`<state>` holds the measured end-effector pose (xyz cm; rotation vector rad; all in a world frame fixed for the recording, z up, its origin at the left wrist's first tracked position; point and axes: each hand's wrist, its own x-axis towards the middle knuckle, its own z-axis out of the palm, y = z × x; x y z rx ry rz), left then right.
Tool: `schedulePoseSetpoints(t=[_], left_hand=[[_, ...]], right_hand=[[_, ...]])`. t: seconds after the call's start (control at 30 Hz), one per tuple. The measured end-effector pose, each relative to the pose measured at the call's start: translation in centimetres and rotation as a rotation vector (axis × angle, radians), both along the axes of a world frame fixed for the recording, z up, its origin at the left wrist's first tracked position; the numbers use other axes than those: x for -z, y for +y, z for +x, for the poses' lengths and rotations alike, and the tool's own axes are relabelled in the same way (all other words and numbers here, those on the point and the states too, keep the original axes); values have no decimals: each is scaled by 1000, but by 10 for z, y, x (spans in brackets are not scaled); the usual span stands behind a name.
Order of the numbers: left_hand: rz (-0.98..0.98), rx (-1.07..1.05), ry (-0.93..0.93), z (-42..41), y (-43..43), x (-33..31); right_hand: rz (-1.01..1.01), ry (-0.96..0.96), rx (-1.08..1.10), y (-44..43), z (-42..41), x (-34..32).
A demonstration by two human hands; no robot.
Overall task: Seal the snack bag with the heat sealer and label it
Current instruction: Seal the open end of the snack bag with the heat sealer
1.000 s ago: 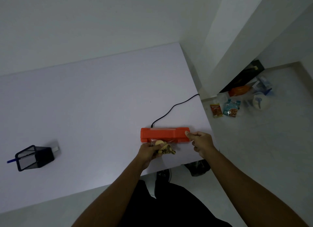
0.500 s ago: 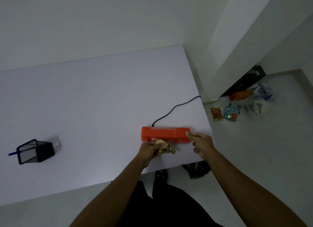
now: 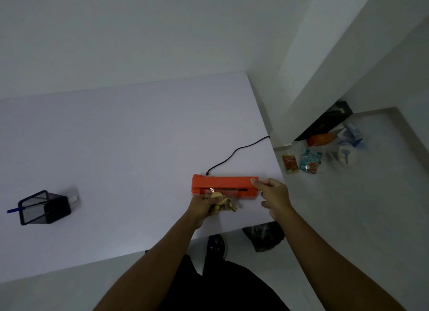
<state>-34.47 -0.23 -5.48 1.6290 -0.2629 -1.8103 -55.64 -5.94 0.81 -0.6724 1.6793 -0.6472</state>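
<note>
Holding clear snack bag [image 3: 221,200] of chips, mesh pen holder [image 3: 44,207] with pen [image 3: 14,210]

The heat sealer [image 3: 224,186] is showing bright orange, with a thin black slot along its front and a black cord [image 3: 236,151] trailing from its back. The snack bag [image 3: 221,201] is looking clear, letting pale yellow and brown pieces show through. The table [image 3: 116,148] is appearing plain pale lilac. The pen holder [image 3: 44,207] is showing black mesh, with a blue pen [image 3: 14,210] sticking out. On the grey floor, packets are showing red [image 3: 290,163], teal [image 3: 310,164] and orange [image 3: 320,139].
</note>
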Motion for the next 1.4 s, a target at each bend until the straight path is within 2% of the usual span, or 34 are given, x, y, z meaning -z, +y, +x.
schedulePoseSetpoints(t=[0.4, 0.77, 0.87, 1.03, 1.17, 1.4], left_hand=[[-14, 30, -22, 2, 0, 3], [-133, 122, -71, 2, 1, -4], [-110, 124, -67, 2, 2, -2], [-90, 74, -81, 0, 6, -5], [-98, 51, -131, -1, 6, -9], [-133, 89, -297, -7, -1, -21]], right_hand=[[-361, 11, -332, 7, 83, -88], [-412, -15, -632, 18, 149, -115], [-395, -52, -503, 15, 127, -100], [-306, 251, -263, 16, 43, -31], [-222, 386, -295, 35, 4, 12], [-215, 347, -289, 56, 5, 44]])
